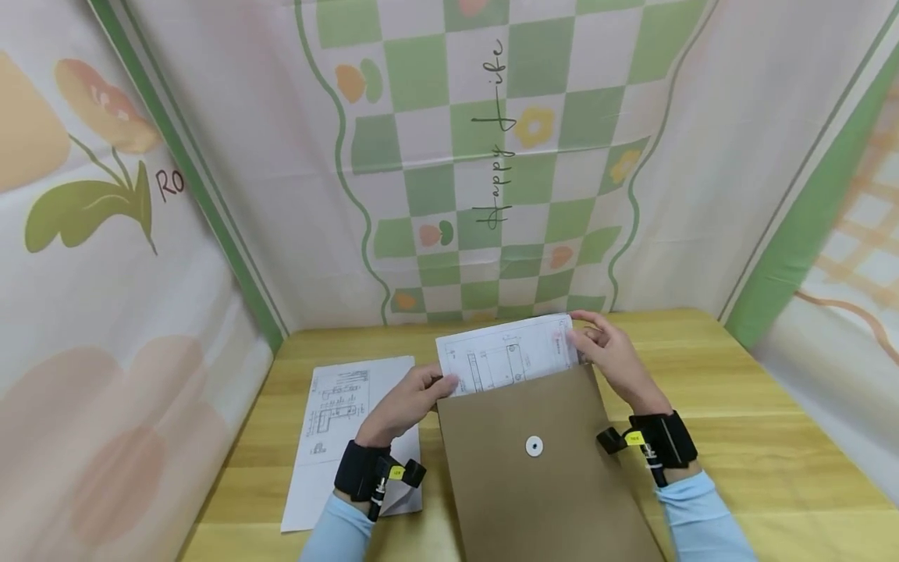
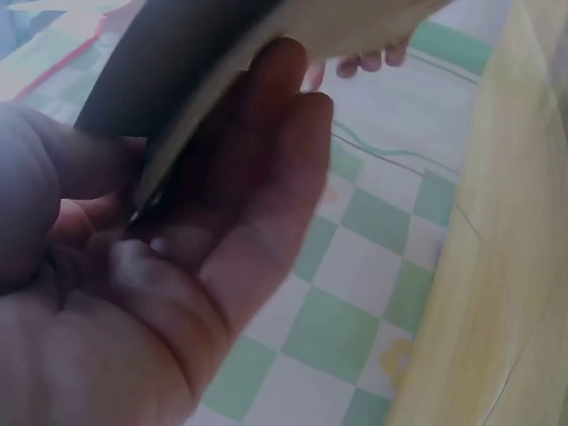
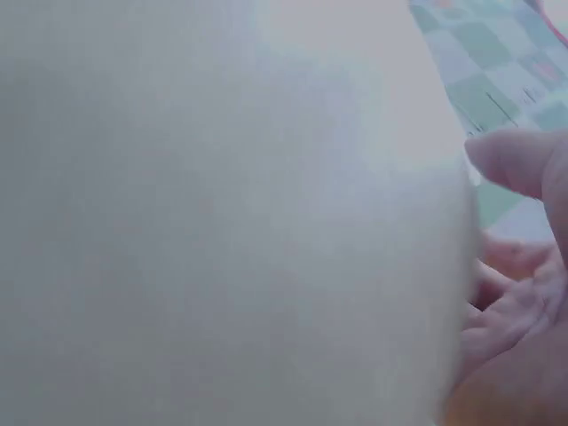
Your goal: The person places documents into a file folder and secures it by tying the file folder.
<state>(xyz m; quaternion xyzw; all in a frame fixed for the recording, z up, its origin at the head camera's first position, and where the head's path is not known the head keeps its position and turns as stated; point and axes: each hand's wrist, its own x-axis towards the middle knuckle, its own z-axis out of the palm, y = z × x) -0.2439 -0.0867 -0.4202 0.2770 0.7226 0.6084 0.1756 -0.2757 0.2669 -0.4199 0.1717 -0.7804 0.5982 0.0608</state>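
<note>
A brown kraft file envelope with a white round button stands tilted in front of me, its mouth toward the back. Printed drawing sheets stick out of that mouth. My left hand grips the envelope's upper left corner, thumb in front over the sheets' edge. In the left wrist view, the fingers curl behind the envelope's edge. With thumb and fingers, my right hand pinches the sheets at their upper right corner. The envelope's brown face fills most of the right wrist view, washed out, beside the right thumb.
Another stack of drawing sheets lies on the wooden table to the left, partly under my left forearm. A patterned cloth hangs along the table's back edge, with more cloth at both sides.
</note>
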